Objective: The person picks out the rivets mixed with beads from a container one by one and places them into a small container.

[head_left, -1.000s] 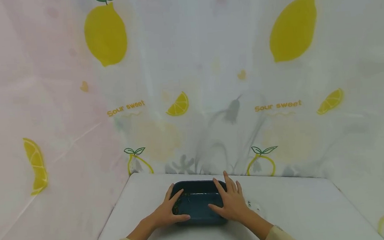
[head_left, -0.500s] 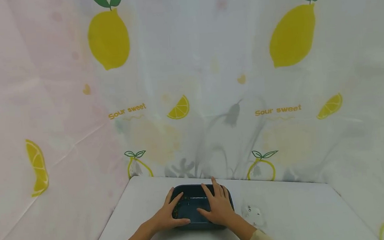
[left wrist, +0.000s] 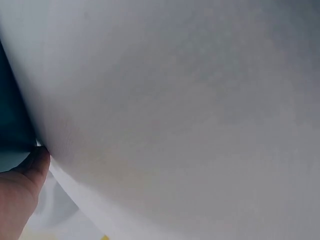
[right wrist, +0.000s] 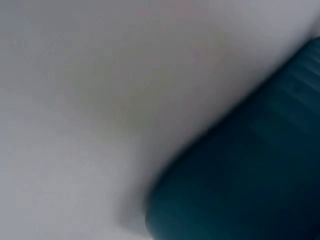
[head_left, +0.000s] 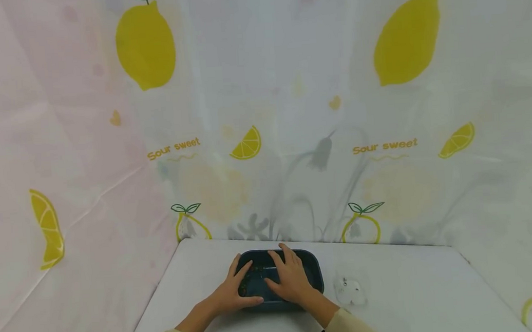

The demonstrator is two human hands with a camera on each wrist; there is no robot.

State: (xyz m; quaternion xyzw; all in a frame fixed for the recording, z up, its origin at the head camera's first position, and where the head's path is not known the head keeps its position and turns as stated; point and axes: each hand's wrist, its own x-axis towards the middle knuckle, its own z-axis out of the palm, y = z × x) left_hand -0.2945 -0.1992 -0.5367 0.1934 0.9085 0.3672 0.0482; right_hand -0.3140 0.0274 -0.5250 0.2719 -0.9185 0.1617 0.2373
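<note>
A dark blue rectangular baking dish (head_left: 276, 305) with rounded corners stands on the white table in the head view. My left hand (head_left: 228, 294) rests at its left end, fingers spread and fairly straight, thumb along the front rim. In the left wrist view a finger (left wrist: 37, 167) of that hand lies against the dish's dark side (left wrist: 12, 110). Over the dish's middle is my right hand (head_left: 291, 278), fingers spread and pointing to the back rim. Small dark greenish bits (head_left: 244, 287) show inside the dish near my left hand. The right wrist view shows the dish's outer wall (right wrist: 240, 170).
Right of the dish lies a clear, flat piece (head_left: 350, 290) with small dark marks. The white table (head_left: 409, 289) meets a lemon-print curtain (head_left: 278, 83) at the back and sides.
My right hand has moved left from the dish's right end to over its middle, baring the right rim and the clear piece. The left hand keeps its place.
</note>
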